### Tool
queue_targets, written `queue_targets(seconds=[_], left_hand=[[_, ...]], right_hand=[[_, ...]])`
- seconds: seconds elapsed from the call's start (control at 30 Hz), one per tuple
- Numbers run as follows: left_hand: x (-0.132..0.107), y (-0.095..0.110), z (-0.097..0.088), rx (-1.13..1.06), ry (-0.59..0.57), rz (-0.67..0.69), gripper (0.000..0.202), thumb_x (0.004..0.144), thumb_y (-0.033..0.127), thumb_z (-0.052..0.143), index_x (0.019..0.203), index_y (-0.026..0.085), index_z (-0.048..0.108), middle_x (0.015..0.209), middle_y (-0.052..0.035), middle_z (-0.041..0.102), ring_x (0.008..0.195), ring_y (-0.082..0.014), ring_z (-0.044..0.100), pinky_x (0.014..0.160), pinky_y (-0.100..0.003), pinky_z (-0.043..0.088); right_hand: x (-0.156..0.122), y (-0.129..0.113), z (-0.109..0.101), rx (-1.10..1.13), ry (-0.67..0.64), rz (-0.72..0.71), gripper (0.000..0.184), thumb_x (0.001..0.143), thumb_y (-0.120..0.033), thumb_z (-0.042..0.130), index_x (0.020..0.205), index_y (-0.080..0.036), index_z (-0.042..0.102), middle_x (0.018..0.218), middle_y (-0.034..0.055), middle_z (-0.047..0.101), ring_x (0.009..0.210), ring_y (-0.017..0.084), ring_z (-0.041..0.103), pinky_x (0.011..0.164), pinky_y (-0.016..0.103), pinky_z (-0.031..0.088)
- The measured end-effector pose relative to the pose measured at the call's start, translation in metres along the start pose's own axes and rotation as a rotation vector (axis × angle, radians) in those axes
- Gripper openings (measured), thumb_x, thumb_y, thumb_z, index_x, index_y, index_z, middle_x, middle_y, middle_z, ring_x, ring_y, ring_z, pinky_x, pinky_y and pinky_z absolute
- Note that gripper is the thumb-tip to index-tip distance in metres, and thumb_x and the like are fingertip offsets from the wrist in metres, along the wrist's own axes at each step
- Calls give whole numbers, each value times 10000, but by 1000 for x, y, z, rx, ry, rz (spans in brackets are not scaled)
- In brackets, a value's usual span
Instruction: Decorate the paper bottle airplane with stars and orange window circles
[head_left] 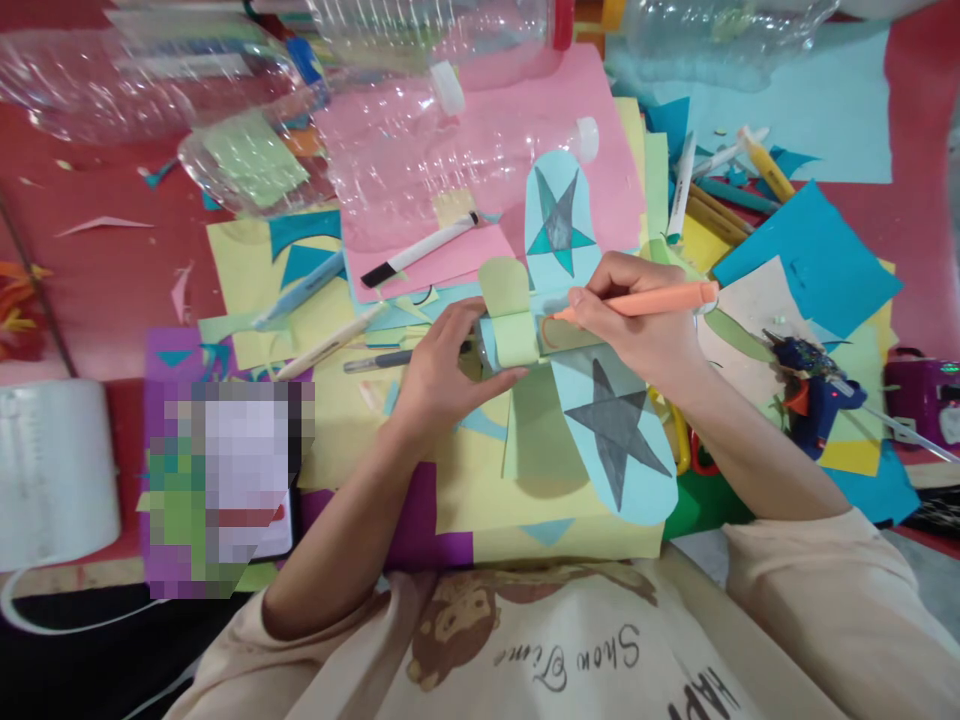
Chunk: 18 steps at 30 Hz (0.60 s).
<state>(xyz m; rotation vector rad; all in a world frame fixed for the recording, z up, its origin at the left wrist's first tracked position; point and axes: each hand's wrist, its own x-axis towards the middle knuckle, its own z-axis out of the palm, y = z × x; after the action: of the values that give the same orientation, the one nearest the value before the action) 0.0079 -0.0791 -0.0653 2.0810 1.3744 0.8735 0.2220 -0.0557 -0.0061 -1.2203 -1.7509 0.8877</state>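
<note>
My right hand [641, 320] grips an orange marker [660, 299], its tip on the paper wrapped round a small plastic bottle. An orange curved line shows at the tip. My left hand [450, 365] steadies the bottle's left end between thumb and fingers. Pale green paper [516, 340] wraps that end, with a rounded green flap [504, 285] standing above. Two light blue paper wings stick out from the bottle: the upper wing [540, 190] bears a grey and teal star, the lower wing [652, 495] a dark grey star. My left palm hides part of the bottle's end.
Clear plastic bottles [390, 185] lie along the back over pink paper [555, 95]. A black-and-white marker [420, 250] and pens lie left of centre. At right are blue paper [814, 265], a glue gun [817, 400] and yellow-handled scissors [681, 440]. A phone [247, 460] is front left.
</note>
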Motion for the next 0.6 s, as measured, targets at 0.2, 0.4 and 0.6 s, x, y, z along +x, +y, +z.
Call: queue_targets(seconds=[0.2,0.4,0.6], left_hand=[[0,-1,0,-1,24,36,538,734,518,719,1132,200,546,1114,-67,655,1017,-220,641,846,-315,545],[-1,-1,0,-6,27,36,539,737,512,715,1139,196,545,1108,-67,656,1014,-219,642,837,-315,549],[0,0,1,-17,9,8,538,730,500,723,1138,201,541,1113,-68,650,1011,-223,640,849,-331,550]], right_hand=[[0,-3,-1,13,16,-15,338,802,-151,558,565,-214,325,513,-57,359,486,65,336,460,249,262],[0,-5,-1,59,-6,17,328,778,-157,524,542,-213,304,507,-61,324,481,60,349,451,233,251],[-1,-7,-1,87,-23,38,329,759,-141,528,524,-212,309,485,-56,364,468,60,349,439,233,250]])
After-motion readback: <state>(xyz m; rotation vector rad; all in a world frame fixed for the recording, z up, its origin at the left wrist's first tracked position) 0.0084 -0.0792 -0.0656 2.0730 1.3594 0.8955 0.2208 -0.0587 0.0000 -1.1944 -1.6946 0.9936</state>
